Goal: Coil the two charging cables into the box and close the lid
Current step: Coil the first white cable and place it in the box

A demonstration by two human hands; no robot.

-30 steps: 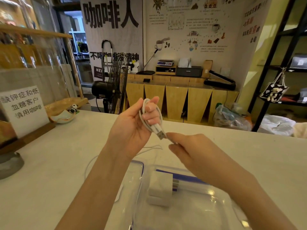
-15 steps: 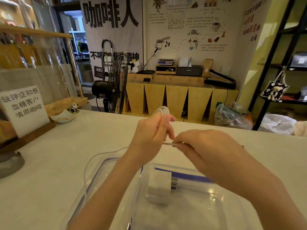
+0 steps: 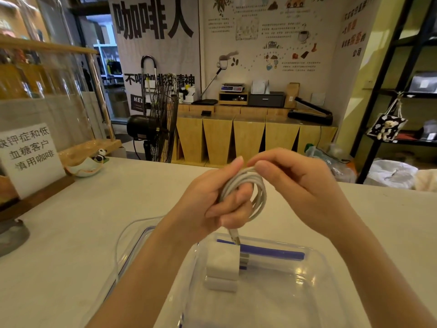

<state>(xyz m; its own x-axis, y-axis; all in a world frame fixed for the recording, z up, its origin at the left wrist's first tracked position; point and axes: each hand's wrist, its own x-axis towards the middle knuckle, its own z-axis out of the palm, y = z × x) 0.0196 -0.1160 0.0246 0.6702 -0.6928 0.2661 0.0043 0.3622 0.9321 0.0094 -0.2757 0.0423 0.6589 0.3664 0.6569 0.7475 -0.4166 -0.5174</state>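
Observation:
A white charging cable is wound into a coil above the box. My left hand is shut on the coil, fingers through its loop, and the USB plug hangs down below the fist. My right hand pinches the top of the coil with thumb and forefinger. The clear plastic box stands under the hands, with two white charger bricks inside. A second thin white cable lies on the counter to the left. The clear blue-rimmed lid lies beside the box, partly under my left forearm.
The white counter runs left to a sign on a wooden stand and a small ceramic dish. A round grey base sits at the far left edge. A floor fan stands behind the counter.
The coil has turned side-on to face-on, showing its full loop. My right hand has risen from the cable's end to the top of the coil. The plug now hangs below my left hand.

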